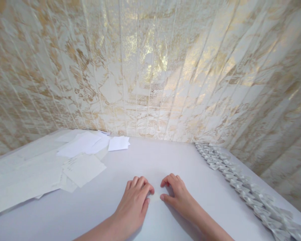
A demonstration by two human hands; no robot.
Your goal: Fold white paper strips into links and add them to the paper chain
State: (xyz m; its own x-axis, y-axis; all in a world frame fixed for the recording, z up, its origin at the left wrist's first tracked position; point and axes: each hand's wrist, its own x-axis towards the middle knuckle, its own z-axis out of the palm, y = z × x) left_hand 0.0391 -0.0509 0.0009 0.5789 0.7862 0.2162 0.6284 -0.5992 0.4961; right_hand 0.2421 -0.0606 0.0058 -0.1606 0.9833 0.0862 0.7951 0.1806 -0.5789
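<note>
Between my two hands a small pale piece of paper (155, 196) lies on the white tabletop, hard to make out against it. My left hand (135, 201) is at its left edge, fingers curled, with the thumb and index finger closed in on the paper. On the other side is my right hand (177, 194), its thumb tip close to the paper's right edge. The right index finger is bent and raised apart from the thumb, leaving a gap. Whether the right thumb touches the paper I cannot tell.
Loose white paper sheets (27, 177) spread over the table's left side, with smaller cut pieces (83, 169) on them. A little paper stack (118, 143) lies at the back. Rows of folded grey-white paper pieces (243, 190) run along the right edge. Behind hangs a gold-patterned curtain (150, 73).
</note>
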